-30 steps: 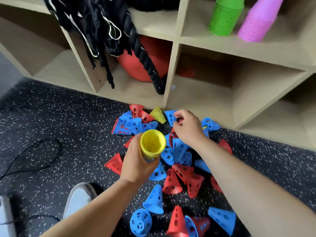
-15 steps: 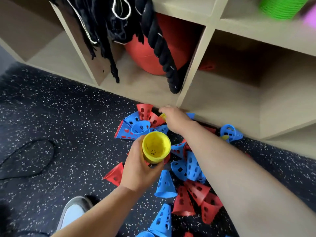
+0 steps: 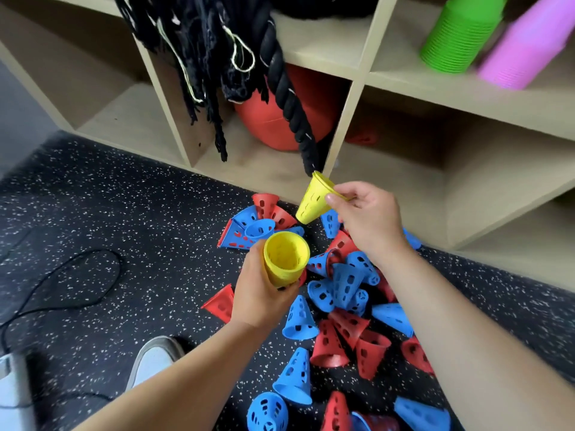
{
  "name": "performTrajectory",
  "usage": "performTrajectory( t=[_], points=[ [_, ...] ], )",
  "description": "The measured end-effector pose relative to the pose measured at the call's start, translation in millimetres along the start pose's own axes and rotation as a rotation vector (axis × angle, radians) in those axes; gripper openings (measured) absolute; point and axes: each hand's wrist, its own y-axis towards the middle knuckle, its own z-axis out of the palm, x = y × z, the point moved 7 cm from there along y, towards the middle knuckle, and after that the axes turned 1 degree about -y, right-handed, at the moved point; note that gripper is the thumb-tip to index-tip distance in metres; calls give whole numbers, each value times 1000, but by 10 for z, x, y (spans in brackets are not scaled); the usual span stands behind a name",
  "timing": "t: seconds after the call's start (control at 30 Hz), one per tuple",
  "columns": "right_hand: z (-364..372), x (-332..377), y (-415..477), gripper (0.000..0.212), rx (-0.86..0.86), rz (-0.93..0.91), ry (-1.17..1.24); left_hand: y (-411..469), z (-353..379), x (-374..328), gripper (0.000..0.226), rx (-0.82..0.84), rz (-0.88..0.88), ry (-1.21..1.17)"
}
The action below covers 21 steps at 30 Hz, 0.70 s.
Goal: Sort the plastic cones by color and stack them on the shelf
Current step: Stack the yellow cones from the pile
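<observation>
Wooden shelf [image 3: 389, 178] is filling the top of the view, its open cubbies facing a person who is looking down from above. Black speckled floor [image 3: 124, 213] is spreading below it. A pile [image 3: 342, 284] of loose red and blue cones is lying scattered on the floor just in front of the shelf, some standing, some tipped on their sides, none sorted yet. A thick black rope [image 3: 286, 98] is hanging from an upper cubby in front of a red ball [image 3: 267, 119] sitting in a lower one. A green stack [image 3: 460, 35] and a pink stack [image 3: 525, 48] are sitting side by side in the upper right cubby, apparently colours already finished. A thin cable [image 3: 62, 281] is looping across the floor at left, and a pale shoe [image 3: 152, 359] is showing beneath the left arm. The left hand [image 3: 261, 293] is hovering above the pile with fingers wrapped around a yellow stack [image 3: 286, 256], its wide mouth turning up toward the camera, probably so another cone can drop in. The right hand [image 3: 370, 219] is pinching the rim of a single yellow cone [image 3: 314, 200] between thumb and fingers, holding it in the air near the shelf's lower edge, narrow end pointing down and left toward the stack. The two are close but not touching; nesting them seems to be the step in hand.
</observation>
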Motion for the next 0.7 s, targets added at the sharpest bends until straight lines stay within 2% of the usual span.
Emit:
performTrajectory(
  t=[0.1, 0.23, 0.27, 0.33, 0.4, 0.47, 0.53, 0.7],
  points=[
    [-168, 315, -359, 9, 70, -87, 45, -97, -13, -146, 70, 3, 9, 4],
    [-96, 337, -788, 22, 324, -154, -133, -205, 27, -328, 68, 13, 58, -3],
    [-124, 313, -875, 26, 329, -157, -164, -244, 42, -364, 69, 19, 64, -4],
    [-327, 235, -973, 23, 175, -136, -113, -332, 63, -404, 69, 25, 79, -3],
    [-606, 57, -1032, 13, -39, -28, 25, -441, 61, -396, 69, 23, 72, -4],
    [-798, -194, -1074, 10, -165, 79, 92, -546, 57, -344, 72, 18, 39, 5],
    [-919, -443, -1081, 13, -211, 120, 7, -627, 59, -265, 75, 6, -20, 11],
    [-1157, -964, -974, 19, -169, 161, -360, -679, 150, -169, 76, 25, -58, 47]
  ],
)
